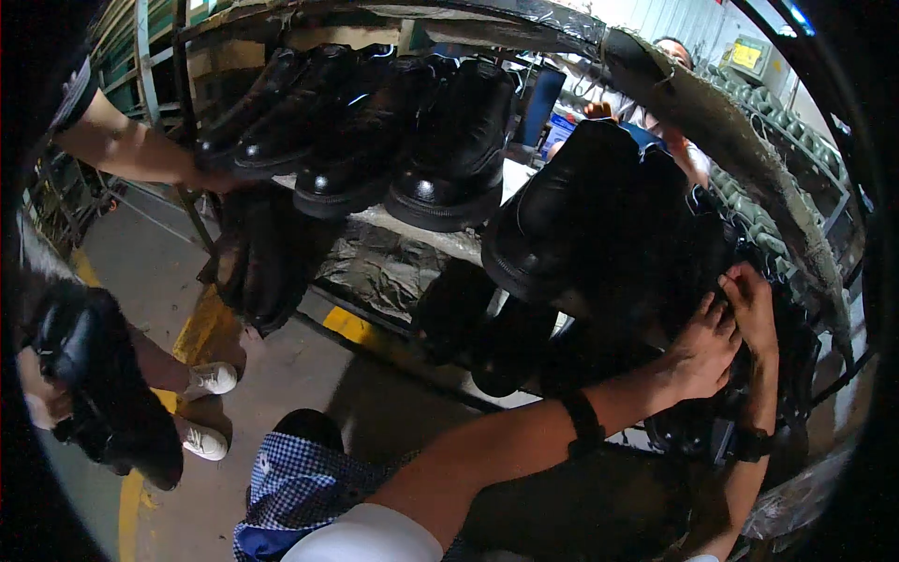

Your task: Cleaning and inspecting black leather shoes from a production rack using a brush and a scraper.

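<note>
Rack (412, 234): runs ahead of the grip and off to its left, carrying a row of black shoes (449, 150).
Co-worker (126, 145): well left of the grip, black footwear (112, 384) in one hand.
Shoe cluster (688, 253): right at the fingertips, edges lost in shadow.
Left hand (707, 347): fingers bent, against the dark shoes; hold unclear.
Right hand (749, 304): just beside, fingers curled; can't tell what's pinched.

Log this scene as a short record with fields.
Left hand: close to the large black shoe; grip unclear
Right hand: beside the left one; grip unclear
Shelf: pale, bearing a row of black shoes
Co-worker, at left: a hand holding black footwear
Floor: yellow stripe
</note>
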A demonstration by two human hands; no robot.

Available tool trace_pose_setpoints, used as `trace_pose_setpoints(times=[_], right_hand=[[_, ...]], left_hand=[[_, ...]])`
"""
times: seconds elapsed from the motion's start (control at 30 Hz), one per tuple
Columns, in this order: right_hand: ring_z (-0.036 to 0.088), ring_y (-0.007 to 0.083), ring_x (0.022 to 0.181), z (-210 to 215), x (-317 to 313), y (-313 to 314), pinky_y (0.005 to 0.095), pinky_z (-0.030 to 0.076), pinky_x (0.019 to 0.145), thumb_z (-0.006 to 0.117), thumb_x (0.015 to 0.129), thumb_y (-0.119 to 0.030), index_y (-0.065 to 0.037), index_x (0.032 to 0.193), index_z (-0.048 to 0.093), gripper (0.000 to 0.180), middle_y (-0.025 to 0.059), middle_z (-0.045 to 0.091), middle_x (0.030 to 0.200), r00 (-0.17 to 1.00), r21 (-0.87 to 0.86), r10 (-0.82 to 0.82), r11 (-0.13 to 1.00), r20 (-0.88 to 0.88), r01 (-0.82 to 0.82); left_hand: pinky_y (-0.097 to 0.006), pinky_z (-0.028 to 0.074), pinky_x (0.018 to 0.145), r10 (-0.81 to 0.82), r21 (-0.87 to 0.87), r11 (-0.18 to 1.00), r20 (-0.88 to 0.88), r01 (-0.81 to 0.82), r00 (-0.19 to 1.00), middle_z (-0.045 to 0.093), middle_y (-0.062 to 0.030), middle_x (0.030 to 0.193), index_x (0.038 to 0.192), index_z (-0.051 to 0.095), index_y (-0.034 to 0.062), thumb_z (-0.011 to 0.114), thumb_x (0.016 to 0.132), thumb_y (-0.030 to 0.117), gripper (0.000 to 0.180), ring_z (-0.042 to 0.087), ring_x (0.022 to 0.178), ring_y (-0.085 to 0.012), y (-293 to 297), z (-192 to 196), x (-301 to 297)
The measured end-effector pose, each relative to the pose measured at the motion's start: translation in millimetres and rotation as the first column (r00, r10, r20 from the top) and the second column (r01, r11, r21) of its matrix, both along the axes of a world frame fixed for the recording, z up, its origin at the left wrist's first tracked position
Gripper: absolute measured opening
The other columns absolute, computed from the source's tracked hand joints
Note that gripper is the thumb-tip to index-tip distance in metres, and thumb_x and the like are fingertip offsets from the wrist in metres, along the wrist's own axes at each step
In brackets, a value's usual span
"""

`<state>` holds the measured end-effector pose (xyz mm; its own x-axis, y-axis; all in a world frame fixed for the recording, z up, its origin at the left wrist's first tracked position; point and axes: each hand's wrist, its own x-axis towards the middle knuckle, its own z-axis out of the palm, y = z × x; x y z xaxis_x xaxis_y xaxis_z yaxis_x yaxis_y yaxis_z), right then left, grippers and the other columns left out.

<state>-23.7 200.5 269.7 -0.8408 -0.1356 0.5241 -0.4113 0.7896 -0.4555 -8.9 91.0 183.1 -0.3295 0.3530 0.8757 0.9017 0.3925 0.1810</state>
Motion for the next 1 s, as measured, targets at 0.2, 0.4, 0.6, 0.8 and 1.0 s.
trace_pose_setpoints(times=[0.2,0.4,0.6,0.8,1.0], right_hand=[[0.043,0.0102,0.063,0,3,0,0.0255,0.037,0.056,0.053,0.08,-0.005,-0.001,0.078,0.05,0.005,0.0009,0.049,0.067,0.985,0.375,-0.121,0.913,-0.125,0.16],[0.046,0.0107,0.076,-3,9,-1,0.0235,0.037,0.071,0.051,0.085,-0.008,-0.001,0.082,0.052,0.008,0.0011,0.053,0.077,0.994,0.005,0.065,0.998,-0.093,-0.065],[0.045,0.0059,0.075,-7,2,-2,0.0197,0.034,0.068,0.051,0.087,-0.02,-0.006,0.088,0.056,0.015,0.0002,0.059,0.087,1.0,-0.312,0.011,0.95,-0.021,-0.017],[0.041,0.005,0.068,-26,-15,-2,0.0193,0.031,0.061,0.051,0.087,-0.022,-0.007,0.082,0.052,0.016,-0.0024,0.051,0.074,0.989,-0.287,-0.002,0.957,-0.151,-0.042],[0.043,0.0056,0.068,-35,1,1,0.0197,0.032,0.062,0.054,0.085,-0.022,-0.007,0.081,0.052,0.015,-0.0023,0.05,0.072,0.99,-0.49,0.028,0.867,-0.142,-0.094]], left_hand=[[-0.05,0.019,0.101,-0.046,-0.021,0.999,0.002,0.046,0.999,0.049,-0.0181,0.106,0.101,0.055,-0.0027,0.056,0.069,0.029,0.046,0.04,0.107,-0.0332,0,0,1],[-0.05,0.015,0.102,-0.132,0.146,0.98,-0.046,0.137,0.99,0.042,-0.0199,0.117,0.112,0.047,-0.005,0.058,0.07,0.033,0.058,0.032,0.119,-0.0348,-6,-4,7],[-0.048,0.02,0.101,-0.238,0.11,0.965,-0.006,0.237,0.971,0.024,-0.0124,0.138,0.129,0.033,0.0028,0.065,0.066,0.018,0.072,0.022,0.127,-0.0318,-63,-41,32],[-0.047,0.024,0.1,-0.26,0.03,0.966,0.123,0.259,0.958,0.023,-0.0125,0.138,0.131,0.031,0.0071,0.064,0.069,0.02,0.071,0.022,0.126,-0.0333,-69,-32,19],[-0.038,0.035,0.095,-0.015,0.014,1.0,-0.041,0.016,0.999,0.034,-0.0124,0.13,0.125,0.04,0.0076,0.062,0.071,0.023,0.06,0.037,0.116,-0.0322,-51,-34,8]])
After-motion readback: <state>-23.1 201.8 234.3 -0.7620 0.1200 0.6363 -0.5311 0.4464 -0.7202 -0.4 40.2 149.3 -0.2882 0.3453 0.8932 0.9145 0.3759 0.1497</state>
